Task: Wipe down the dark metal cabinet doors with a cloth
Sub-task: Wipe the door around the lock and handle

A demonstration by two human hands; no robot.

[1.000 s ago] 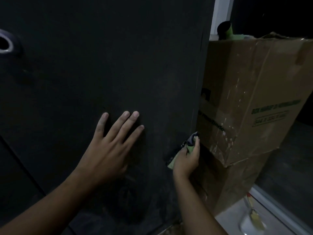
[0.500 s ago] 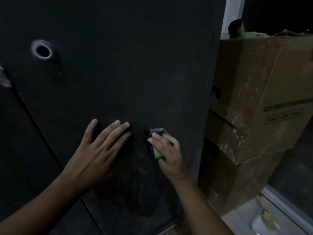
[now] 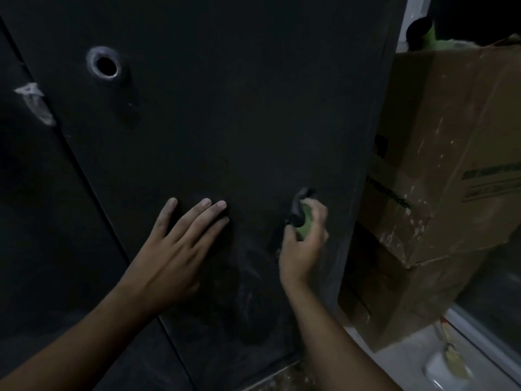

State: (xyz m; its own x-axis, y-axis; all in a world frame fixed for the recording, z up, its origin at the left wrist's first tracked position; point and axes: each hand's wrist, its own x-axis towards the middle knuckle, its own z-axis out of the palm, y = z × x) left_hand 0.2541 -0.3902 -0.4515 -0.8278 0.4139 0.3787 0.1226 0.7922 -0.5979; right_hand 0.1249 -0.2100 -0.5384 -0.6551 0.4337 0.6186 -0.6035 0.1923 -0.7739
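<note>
While the view is filled by the dark metal cabinet door (image 3: 225,122), its right edge is crowded by stacked brown cardboard boxes (image 3: 451,142). The left hand (image 3: 174,249) is laid flat on the door; the right hand (image 3: 306,249), near that edge, is clenched round a crumpled green-and-grey cloth (image 3: 305,221) held to the door.

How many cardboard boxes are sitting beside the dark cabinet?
2. One large box stands right of the cabinet door, stacked on a second box below it. Others may be hidden behind the door.
</note>
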